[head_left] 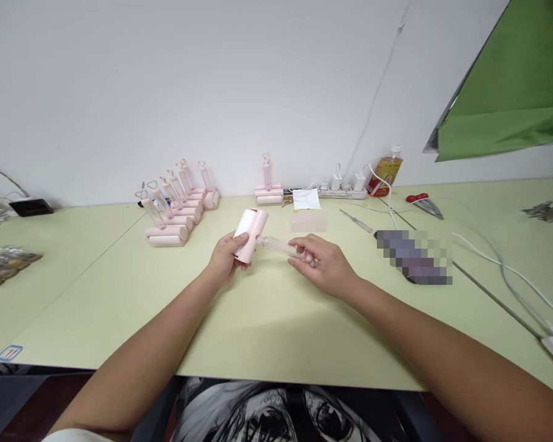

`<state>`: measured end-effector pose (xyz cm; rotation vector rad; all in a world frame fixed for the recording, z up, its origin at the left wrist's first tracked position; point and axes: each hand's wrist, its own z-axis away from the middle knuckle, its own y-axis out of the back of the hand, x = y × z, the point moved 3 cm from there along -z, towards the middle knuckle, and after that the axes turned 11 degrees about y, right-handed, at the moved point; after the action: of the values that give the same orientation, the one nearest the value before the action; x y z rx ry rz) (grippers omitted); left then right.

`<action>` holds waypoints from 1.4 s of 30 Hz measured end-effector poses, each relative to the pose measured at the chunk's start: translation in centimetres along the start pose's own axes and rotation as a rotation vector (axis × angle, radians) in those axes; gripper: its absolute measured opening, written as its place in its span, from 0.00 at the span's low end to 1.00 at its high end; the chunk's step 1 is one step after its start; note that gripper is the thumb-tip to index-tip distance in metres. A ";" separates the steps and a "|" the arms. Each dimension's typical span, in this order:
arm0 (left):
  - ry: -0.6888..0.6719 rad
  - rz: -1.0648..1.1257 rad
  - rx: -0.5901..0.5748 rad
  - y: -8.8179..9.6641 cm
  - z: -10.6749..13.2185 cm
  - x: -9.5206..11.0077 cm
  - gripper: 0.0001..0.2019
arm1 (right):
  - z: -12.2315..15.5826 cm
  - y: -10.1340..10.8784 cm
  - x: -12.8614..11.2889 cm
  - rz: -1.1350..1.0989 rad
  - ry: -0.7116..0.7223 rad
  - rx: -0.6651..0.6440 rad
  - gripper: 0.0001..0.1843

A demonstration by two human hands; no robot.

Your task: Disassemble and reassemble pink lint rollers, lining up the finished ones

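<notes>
Both my hands hold one pink lint roller (252, 236) just above the pale green table (267, 325). My left hand (225, 259) is closed round the pink head with its white roll. My right hand (325, 264) pinches the clear handle (281, 247) that sticks out to the right. The roller lies roughly level between the two hands.
Several finished pink rollers (175, 212) stand in a row at the back left, one more (268, 187) at the back centre. Behind my hands lie a translucent box (308, 222) and white paper (306, 199). To the right are a power strip (343, 191), bottle (386, 172), red scissors (424, 203), cables.
</notes>
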<state>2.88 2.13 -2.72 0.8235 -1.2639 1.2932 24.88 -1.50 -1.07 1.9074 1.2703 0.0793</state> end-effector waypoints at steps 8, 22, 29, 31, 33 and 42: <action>-0.024 0.006 -0.017 -0.1 0.1 0.1 0.19 | 0.0 0.0 0.3 -0.023 -0.040 0.031 0.13; -0.070 -0.027 -0.033 -0.3 0.2 0.2 0.17 | 0.2 -0.3 0.2 -0.255 -0.200 -0.083 0.19; -0.089 -0.048 -0.040 -0.1 0.1 0.0 0.17 | 0.2 -0.6 0.4 -0.285 -0.211 -0.140 0.19; -0.098 -0.062 -0.039 -0.1 0.0 -0.1 0.17 | 0.2 -0.7 0.5 -0.289 -0.218 -0.167 0.19; -0.107 -0.086 -0.028 0.0 -0.1 -0.2 0.17 | 0.3 -0.8 0.7 -0.289 -0.223 -0.191 0.20; -0.151 -0.199 -0.020 0.0 0.0 0.0 0.18 | 0.1 -0.7 0.6 -0.263 -0.209 -0.225 0.21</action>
<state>2.85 2.10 -2.68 1.0208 -1.2753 1.0736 24.70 -1.01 -1.81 1.5040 1.2984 -0.1076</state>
